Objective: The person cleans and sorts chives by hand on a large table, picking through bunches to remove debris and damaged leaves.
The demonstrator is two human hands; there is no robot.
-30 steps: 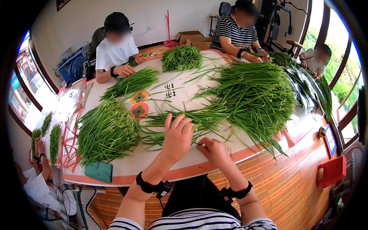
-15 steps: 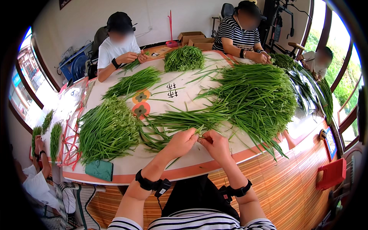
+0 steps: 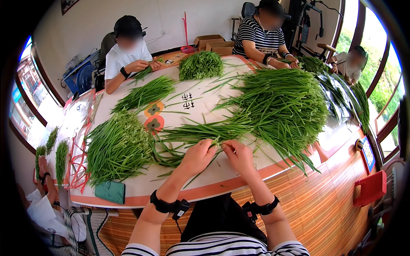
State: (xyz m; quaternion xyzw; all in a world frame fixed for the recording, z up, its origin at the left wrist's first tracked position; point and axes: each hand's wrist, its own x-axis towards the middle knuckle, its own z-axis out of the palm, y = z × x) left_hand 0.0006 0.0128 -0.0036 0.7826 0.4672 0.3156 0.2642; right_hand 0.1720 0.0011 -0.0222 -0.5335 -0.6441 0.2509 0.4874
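In front of me, over the near side of the table (image 3: pixel 239 181), my left hand (image 3: pixel 198 155) is closed around a few garlic chives (image 3: pixel 216 140). Their pale ends poke out by its thumb and fingertips, and green blades trail down below the palm. Just to the right, my right hand (image 3: pixel 240 158) is curled in a pinch close to those ends. Whatever its fingertips hold is too small to make out. Behind both hands lies a loose layer of long chives (image 3: pixel 200 132). It runs into a big heap (image 3: pixel 286 102) on the right.
Another chive pile (image 3: pixel 119 147) stands at left, beside a green wallet (image 3: pixel 110 192) and red ties (image 3: pixel 78 164). Smaller piles (image 3: pixel 200 66) lie farther back. Co-workers (image 3: pixel 128 55) handle chives around the table. A red stool (image 3: pixel 370 189) is on the floor at right.
My hands have drawn slightly apart at the fingertips, with my left hand still holding the chives. The whole view has shifted slightly. Across the table, the striped-shirt co-worker's hands have moved a little.
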